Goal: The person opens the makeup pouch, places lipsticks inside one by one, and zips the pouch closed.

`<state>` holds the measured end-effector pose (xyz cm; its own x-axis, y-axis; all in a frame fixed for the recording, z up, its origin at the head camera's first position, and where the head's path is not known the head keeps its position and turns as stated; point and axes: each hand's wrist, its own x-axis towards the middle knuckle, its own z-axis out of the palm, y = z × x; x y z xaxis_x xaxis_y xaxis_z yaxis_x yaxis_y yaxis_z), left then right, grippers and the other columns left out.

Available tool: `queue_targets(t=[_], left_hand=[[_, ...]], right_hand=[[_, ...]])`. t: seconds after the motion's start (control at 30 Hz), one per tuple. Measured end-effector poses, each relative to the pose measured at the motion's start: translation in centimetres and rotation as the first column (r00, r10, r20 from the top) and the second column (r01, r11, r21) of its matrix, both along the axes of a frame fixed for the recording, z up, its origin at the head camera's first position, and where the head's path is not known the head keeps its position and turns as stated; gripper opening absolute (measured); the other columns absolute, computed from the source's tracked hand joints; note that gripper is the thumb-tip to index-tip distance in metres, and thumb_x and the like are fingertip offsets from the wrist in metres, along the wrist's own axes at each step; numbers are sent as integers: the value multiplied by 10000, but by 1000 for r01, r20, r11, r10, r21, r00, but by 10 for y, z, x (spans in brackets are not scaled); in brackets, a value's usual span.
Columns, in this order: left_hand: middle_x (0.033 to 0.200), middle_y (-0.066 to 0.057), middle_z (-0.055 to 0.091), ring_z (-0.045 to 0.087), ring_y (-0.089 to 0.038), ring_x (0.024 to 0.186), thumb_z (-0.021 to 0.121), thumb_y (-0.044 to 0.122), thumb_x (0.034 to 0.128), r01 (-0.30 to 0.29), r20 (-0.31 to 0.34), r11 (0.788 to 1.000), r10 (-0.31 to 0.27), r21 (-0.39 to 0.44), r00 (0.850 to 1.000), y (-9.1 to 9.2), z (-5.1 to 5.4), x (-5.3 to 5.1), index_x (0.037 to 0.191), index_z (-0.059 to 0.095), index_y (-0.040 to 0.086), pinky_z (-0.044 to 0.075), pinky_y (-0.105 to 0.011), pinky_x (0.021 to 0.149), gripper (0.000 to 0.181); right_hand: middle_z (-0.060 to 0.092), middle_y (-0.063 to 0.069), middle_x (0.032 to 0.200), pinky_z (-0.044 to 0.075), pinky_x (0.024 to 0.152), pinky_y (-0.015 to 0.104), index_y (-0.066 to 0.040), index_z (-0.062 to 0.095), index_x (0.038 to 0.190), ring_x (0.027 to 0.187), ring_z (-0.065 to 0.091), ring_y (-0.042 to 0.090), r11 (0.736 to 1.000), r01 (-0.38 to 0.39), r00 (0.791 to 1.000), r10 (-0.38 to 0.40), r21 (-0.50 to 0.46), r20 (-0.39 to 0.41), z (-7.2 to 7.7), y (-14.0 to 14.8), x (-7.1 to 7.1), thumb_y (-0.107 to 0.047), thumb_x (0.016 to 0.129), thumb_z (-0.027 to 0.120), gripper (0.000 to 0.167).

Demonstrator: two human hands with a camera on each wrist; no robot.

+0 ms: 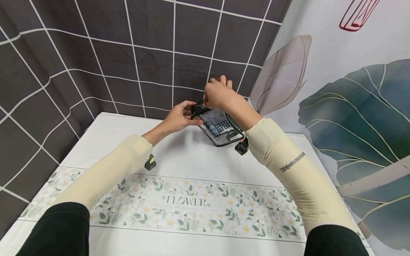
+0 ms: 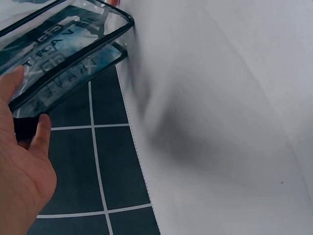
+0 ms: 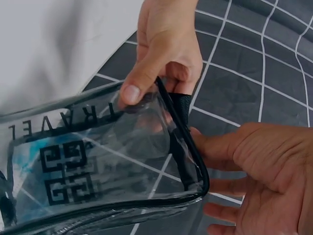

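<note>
A clear plastic travel pouch [image 1: 221, 126] with black trim, a dark square emblem and the word TRAVEL is held above the far part of the table. My left hand [image 1: 180, 117] grips its near-left end, thumb on the clear side [image 3: 142, 132] and fingers by a black fabric strap [image 3: 182, 108]. At the same end my right hand [image 1: 221, 93] pinches the black-trimmed edge; its other fingers [image 3: 222, 213] stand loosely out. Something pale blue shows through the plastic. What lies between the right fingertips is too hidden to tell.
Under the hands is a white table [image 1: 134, 129] with a floral FLOWER band [image 1: 185, 202]. A dark grid-patterned cloth [image 1: 153, 67] hangs along the back and left. A leaf-printed curtain [image 1: 352, 117] stands on the right. Each wrist carries a small black camera [image 1: 150, 162].
</note>
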<state>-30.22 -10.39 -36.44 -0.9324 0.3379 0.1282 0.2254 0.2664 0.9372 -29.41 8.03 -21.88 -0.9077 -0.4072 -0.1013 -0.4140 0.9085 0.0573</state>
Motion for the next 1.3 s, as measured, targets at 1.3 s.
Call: queue_targets(t=[1.3], left_hand=[[1563, -189, 593, 648, -362, 1372, 899, 175, 963, -11, -92, 999, 6, -52, 996, -3, -6, -3, 1662, 493, 79, 573, -495, 1189, 814]], right_hand=[[278, 179, 1850, 292, 1351, 742, -57, 834, 1271, 1654, 309, 482, 894, -174, 879, 330, 414, -345, -19, 6, 11, -100, 1091, 735, 209]])
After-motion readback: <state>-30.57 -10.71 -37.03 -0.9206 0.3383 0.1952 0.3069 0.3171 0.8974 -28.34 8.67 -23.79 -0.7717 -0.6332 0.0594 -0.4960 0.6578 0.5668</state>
